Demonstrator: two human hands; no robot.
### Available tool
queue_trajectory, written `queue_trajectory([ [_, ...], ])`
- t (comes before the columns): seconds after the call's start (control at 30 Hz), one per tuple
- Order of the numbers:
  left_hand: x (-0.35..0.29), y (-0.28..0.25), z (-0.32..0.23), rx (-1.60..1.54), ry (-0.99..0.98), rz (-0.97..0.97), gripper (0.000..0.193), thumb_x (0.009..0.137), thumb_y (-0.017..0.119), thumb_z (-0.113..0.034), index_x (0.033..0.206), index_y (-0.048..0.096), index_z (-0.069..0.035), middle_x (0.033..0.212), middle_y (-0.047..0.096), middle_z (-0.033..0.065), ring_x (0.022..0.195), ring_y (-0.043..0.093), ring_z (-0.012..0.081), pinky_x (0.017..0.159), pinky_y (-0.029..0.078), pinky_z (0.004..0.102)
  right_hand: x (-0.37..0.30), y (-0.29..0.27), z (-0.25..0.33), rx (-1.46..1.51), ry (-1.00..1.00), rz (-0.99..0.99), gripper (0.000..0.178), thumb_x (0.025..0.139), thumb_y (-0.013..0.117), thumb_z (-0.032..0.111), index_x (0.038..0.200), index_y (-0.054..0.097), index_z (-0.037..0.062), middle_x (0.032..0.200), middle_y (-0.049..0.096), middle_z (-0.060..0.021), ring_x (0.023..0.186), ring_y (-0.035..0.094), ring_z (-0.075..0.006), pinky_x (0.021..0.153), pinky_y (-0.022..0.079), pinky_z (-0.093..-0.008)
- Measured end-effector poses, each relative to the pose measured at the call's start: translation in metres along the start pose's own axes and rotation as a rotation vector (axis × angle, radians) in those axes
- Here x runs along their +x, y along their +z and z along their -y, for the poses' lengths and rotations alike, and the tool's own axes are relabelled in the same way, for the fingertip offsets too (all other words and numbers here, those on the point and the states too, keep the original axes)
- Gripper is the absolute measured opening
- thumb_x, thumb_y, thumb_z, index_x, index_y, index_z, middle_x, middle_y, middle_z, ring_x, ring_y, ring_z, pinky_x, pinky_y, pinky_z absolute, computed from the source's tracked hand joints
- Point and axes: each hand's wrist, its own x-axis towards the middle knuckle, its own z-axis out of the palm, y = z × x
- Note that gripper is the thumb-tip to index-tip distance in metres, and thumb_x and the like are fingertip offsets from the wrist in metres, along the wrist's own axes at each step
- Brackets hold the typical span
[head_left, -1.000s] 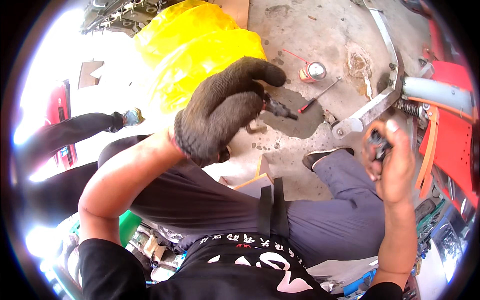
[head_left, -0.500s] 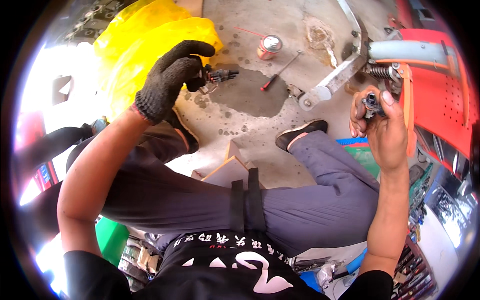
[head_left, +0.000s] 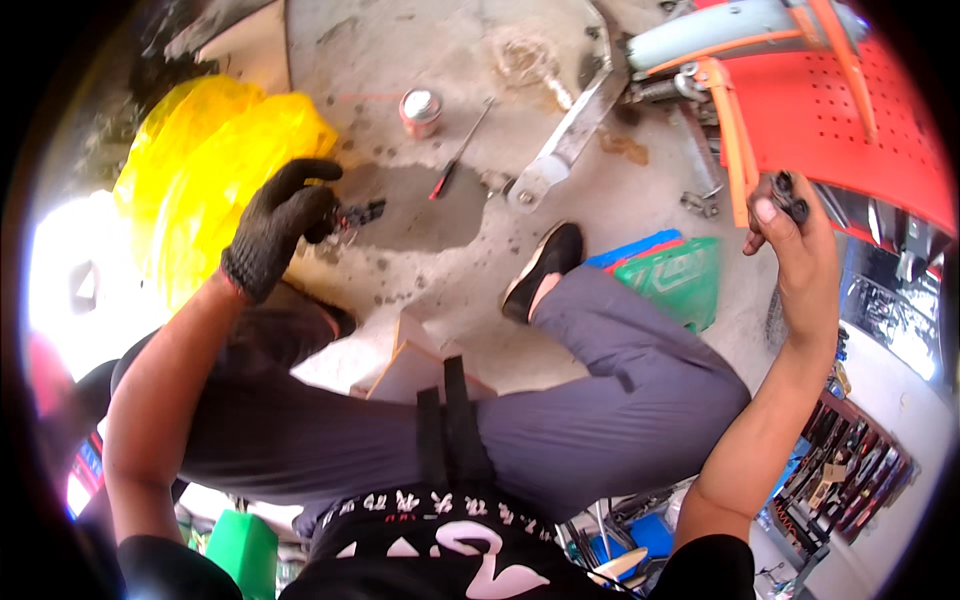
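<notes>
My left hand (head_left: 278, 225), in a dark knit glove, is closed at the fingertips on a small dark part with ridged black pieces (head_left: 362, 213) and a thin metal bit. It hovers in front of a yellow plastic sheet (head_left: 215, 160), above the wet patch on the floor. Out to the right, my bare right hand (head_left: 800, 245) is closed round a short dark cylindrical part (head_left: 787, 193), its round ends showing above the thumb. The parts' exact kinds cannot be made out. A spray can (head_left: 420, 115) and a red-handled screwdriver (head_left: 458, 155) are on the floor between the hands.
A metal arm (head_left: 565, 150) reaches across the floor from a red perforated panel (head_left: 800, 110) with orange bars. Beside my right leg lie green (head_left: 675, 280) and blue plastic pieces. Angled boards (head_left: 405, 365) stand between my legs. A tool rack (head_left: 850, 470) is at lower right.
The view has swung right, so the floor items sit further left. My right hand has turned, showing the dark part's ends from another side. Both hands keep their hold.
</notes>
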Motion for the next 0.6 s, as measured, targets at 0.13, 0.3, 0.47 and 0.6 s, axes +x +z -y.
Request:
queue_trajectory([
  [0.13, 0.009, 0.01, -0.01, -0.099, 0.037, -0.087, 0.031, 0.101, 0.056, -0.026, 0.121, 0.063, -0.003, 0.093, 0.063, 0.0046, 0.077, 0.059, 0.0123, 0.071, 0.05, 0.0274, -0.014, -0.032, -0.025, 0.041, -0.016, -0.163, 0.021, 0.095, 0.066, 0.017, 0.11, 0.063, 0.003, 0.092, 0.06, -0.0009, 0.083, 0.056, -0.0105, 0.075, 0.048, -0.0268],
  [0.3, 0.024, 0.014, -0.001, 0.067, 0.199, -0.079, 0.033, 0.102, 0.053, -0.028, 0.119, 0.065, -0.002, 0.102, 0.064, 0.0078, 0.086, 0.06, 0.0158, 0.076, 0.049, 0.0295, -0.017, -0.031, -0.068, 0.181, 0.042, 0.006, 0.02, 0.094, 0.07, 0.016, 0.108, 0.063, 0.0032, 0.098, 0.064, -0.0022, 0.091, 0.061, -0.0124, 0.082, 0.051, -0.0282],
  [0.47, 0.021, 0.024, -0.007, 0.197, 0.303, -0.083, 0.029, 0.1, 0.052, -0.02, 0.119, 0.064, -0.002, 0.11, 0.065, 0.0084, 0.1, 0.061, 0.0189, 0.088, 0.05, 0.0308, -0.031, -0.029, -0.063, 0.454, 0.081, 0.166, 0.017, 0.097, 0.066, 0.015, 0.105, 0.06, 0.002, 0.097, 0.065, -0.0074, 0.092, 0.065, -0.0176, 0.082, 0.056, -0.0331],
  [0.6, 0.022, 0.018, 0.0, 0.472, 0.508, -0.086, 0.032, 0.095, 0.048, -0.002, 0.122, 0.063, -0.003, 0.123, 0.062, 0.0139, 0.107, 0.061, 0.027, 0.095, 0.049, 0.0327, -0.035, -0.033, -0.057, 0.49, 0.085, 0.199, 0.017, 0.097, 0.065, 0.015, 0.106, 0.059, 0.0014, 0.095, 0.065, -0.0075, 0.09, 0.065, -0.0173, 0.08, 0.056, -0.033],
])
